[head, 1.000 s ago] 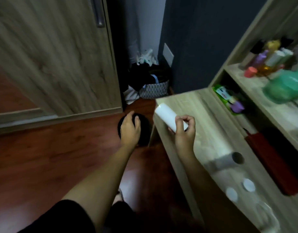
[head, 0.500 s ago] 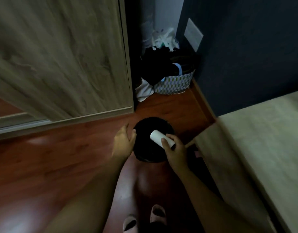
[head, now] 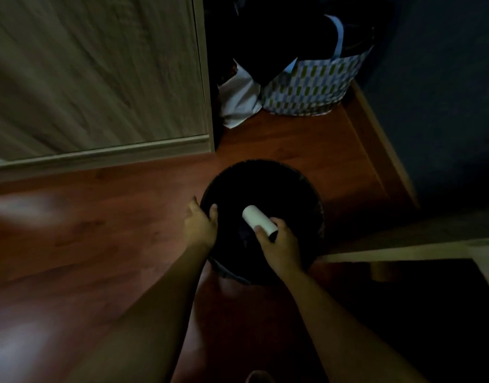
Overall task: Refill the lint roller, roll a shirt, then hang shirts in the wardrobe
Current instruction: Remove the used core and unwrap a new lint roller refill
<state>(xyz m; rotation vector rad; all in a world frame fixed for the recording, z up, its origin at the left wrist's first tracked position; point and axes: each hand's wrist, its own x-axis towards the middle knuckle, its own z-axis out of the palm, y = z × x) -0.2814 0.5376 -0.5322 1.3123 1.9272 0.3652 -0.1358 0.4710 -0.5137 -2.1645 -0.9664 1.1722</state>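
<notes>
A white cardboard roll core [head: 258, 221] is held in my right hand [head: 280, 248] over the mouth of a round black bin [head: 298, 186] on the floor. My fingers wrap the roll's near end, and its far end points up and left. My left hand [head: 200, 225] grips the bin's left rim, thumb inside the rim and fingers outside. The bin's inside is dark and I cannot make out its contents.
A wooden wardrobe door [head: 94, 73] fills the upper left. A patterned laundry basket [head: 307, 87] with dark clothes and a white cloth [head: 238, 103] stands behind the bin. The desk edge [head: 403, 251] runs at the right. The floor is red-brown wood.
My view has tipped down from the desk to the floor. My right hand carried the white roll from above the desk to over the bin. My left hand stayed on the bin's rim.
</notes>
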